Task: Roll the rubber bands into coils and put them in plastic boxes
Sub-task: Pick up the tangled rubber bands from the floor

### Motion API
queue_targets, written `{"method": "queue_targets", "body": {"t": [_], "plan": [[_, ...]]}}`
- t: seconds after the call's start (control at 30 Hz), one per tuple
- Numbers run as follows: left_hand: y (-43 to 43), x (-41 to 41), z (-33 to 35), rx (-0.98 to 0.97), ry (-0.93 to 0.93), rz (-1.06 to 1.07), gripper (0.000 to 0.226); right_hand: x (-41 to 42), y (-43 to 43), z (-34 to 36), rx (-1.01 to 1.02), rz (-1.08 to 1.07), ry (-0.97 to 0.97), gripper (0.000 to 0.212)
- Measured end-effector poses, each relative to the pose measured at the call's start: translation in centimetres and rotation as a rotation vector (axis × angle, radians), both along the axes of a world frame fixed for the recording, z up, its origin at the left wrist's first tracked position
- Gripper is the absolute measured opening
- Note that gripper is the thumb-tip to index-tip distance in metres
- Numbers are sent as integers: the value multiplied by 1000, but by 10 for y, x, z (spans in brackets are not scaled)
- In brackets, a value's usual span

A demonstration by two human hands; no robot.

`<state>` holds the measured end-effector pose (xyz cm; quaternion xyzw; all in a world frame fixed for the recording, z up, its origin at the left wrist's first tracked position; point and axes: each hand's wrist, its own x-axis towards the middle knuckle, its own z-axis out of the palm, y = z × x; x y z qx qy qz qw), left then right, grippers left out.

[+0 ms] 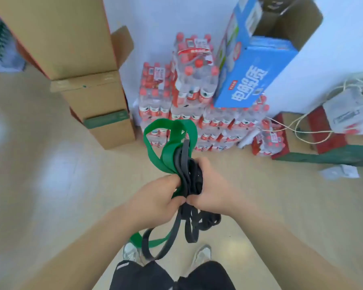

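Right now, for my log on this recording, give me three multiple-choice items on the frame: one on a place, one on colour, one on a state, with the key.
1. Where does the blue carton rest?
A) on the floor
B) tilted on the packs of red-capped water bottles
C) on a chair

2. What colours are the rubber bands?
A) red and yellow
B) green and black
C) all white

3. How are the bands held?
A) lying loose on the floor
B) hung over one forearm
C) in the grip of both hands

Key:
1 B: the carton's lower edge sits on the stacked bottle packs.
2 B: broad green loops and narrower black ones show.
3 C: the left hand and the right hand both curl round the bundle.
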<state>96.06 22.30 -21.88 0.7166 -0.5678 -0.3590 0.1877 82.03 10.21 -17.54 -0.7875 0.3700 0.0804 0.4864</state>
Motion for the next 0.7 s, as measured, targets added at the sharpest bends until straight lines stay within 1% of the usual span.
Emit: {"method": "queue_targets", "body": {"t": [0.1,0.23,0.3,0.4,0.53,0.7], "plan": [[-51,-91,19,-50,-24,-118,22,-108,-31,18,4,-164,-32,61],[-124,-230,39,-89,32,-273,13,-264,-71,32,2,-352,-68,63],[-162,-298,47,-84,60,-342,13,-337,-92,40,-7,-443,-104,63],[-216,-399,62,-58,64,-434,16,-442,-122,53,-46,-577,-77,62],[-285,-511,74,-53,75,-584,14,-555,-166,66,-86,-723,-30,63],[-380,-633,77,-43,29,-736,21,-668,-229,64,-150,-888,27,63]]}}
